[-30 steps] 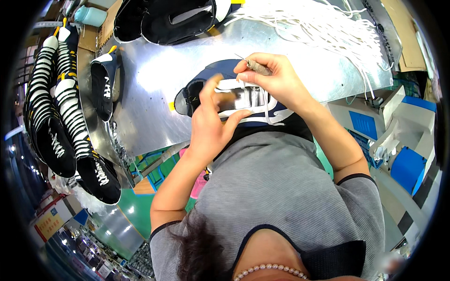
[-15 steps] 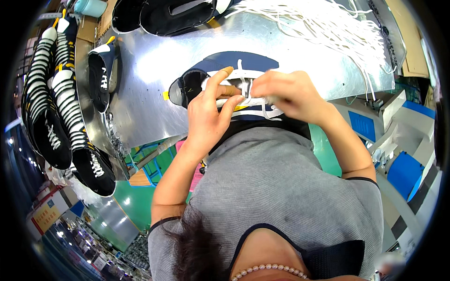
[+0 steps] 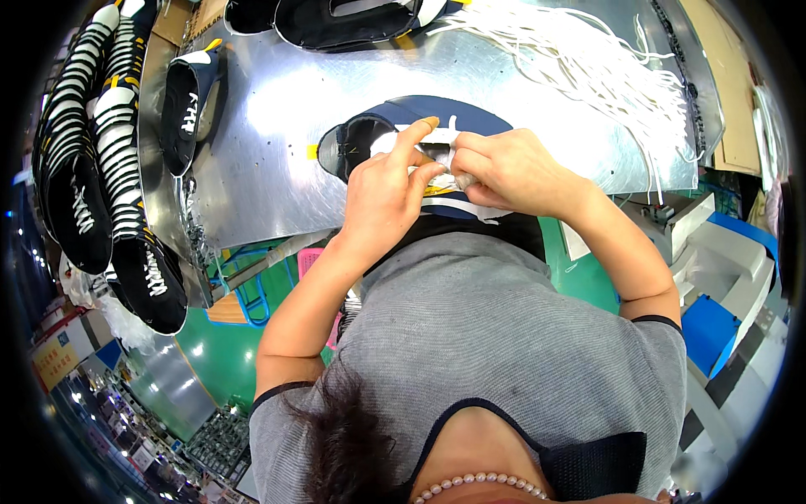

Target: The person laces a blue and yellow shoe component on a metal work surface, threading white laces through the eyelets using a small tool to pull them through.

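A navy shoe upper [image 3: 462, 113] with a black lining and a yellow heel tab lies sideways at the table's near edge. My left hand [image 3: 386, 189] grips its white eyelet edge, fingers reaching into the opening; a tan cover sits on one fingertip. Over the eyelets, my right hand [image 3: 516, 172] is closed in a pinch on a white shoelace, its fingertips partly hidden. One short lace end [image 3: 453, 123] sticks up from the far eyelet strip. Another white strand lies along the near side, below my right fingers.
The metal table [image 3: 269, 181] holds a heap of loose white laces [image 3: 579, 76] at the back right. Dark shoe uppers [image 3: 344, 25] lie at the far edge. One laced upper [image 3: 185, 109] rests at left, beside long nested stacks of laced uppers [image 3: 126, 160].
My right hand, blurred before, has closed at the eyelets near my left fingers. The lace strand hanging at the near side has shifted. The whole view has moved slightly.
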Demonstrator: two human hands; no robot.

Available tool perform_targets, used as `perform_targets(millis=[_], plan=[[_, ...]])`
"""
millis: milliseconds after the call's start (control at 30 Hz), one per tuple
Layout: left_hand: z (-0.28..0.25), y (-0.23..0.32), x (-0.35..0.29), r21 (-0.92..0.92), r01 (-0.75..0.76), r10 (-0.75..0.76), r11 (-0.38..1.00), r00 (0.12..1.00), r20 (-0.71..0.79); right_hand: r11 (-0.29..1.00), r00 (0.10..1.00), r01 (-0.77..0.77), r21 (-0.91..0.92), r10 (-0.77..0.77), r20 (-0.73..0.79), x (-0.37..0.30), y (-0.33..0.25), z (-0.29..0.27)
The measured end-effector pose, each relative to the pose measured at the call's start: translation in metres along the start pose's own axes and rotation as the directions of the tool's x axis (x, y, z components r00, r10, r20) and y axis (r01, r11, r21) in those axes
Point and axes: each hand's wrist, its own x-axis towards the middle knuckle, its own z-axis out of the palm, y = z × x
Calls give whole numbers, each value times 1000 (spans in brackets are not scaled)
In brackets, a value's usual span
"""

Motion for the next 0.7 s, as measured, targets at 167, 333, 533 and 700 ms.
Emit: perform_targets(millis=[167,333,533,700], plan=[[-1,0,-2,-22,-14,13,1000,1000,-18,833,856,-148,533,378,-353,-9,-2,9],[-3,8,3,-166,164,-166,972,986,5,356,711,-197,913,693,-117,3,1,8],[-2,1,5,-163,185,-201,969,976,-82,449,772,-332,830,634,-33,24,1,5],[11,5,8,-87,175,-190,981,959,-211,332,802,-338,881,591,85,25,9,12]])
